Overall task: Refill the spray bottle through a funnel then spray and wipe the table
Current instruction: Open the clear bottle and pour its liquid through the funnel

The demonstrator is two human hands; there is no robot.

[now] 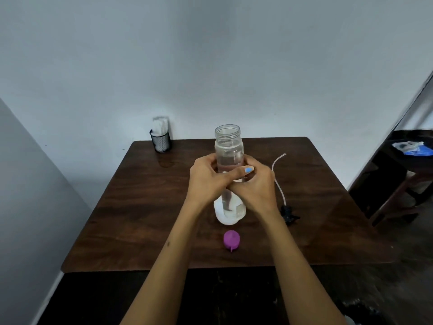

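A tall clear bottle (228,146) stands upright in the middle of the dark wooden table (140,207), its wide mouth open and clear liquid inside. Both my hands wrap around its middle: my left hand (206,179) from the left, its thumb lying across the front, and my right hand (256,184) from the right. Something white (222,216) shows at the bottle's foot; I cannot tell what it is. A black spray head (288,214) with a long thin tube (276,170) lies to the right of the bottle. A purple cap (232,240) lies in front of it.
A black mesh holder (160,141) with white things in it stands at the table's back left corner, by the wall, with a wet patch (166,163) in front of it. Dark furniture (398,174) holding a blue and white thing stands off to the right.
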